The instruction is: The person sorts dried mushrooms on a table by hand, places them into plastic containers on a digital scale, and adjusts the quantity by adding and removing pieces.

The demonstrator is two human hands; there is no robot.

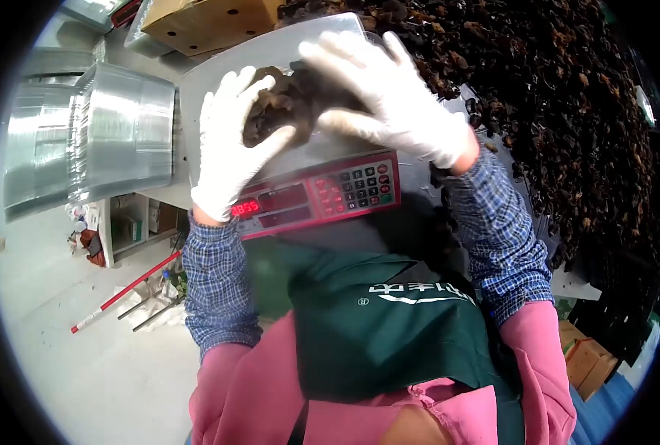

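Note:
A clump of brown wood ear mushrooms (279, 105) lies on the weighing scale (356, 189), whose red display is lit. My left hand (232, 144), in a white glove, rests along the clump's left side, thumb and fingers apart and partly around it. On the other side, my right hand (393, 104), also gloved and slightly blurred, hovers over the clump's right edge with its fingers spread. Whether a clear tray lies under the mushrooms is hard to make out.
A large heap of dark wood ear mushrooms (560, 111) covers the table to the right. Stacked clear plastic trays (122, 130) stand at the left. A cardboard box (208, 26) sits behind the scale. A red pole (126, 291) lies low at the left.

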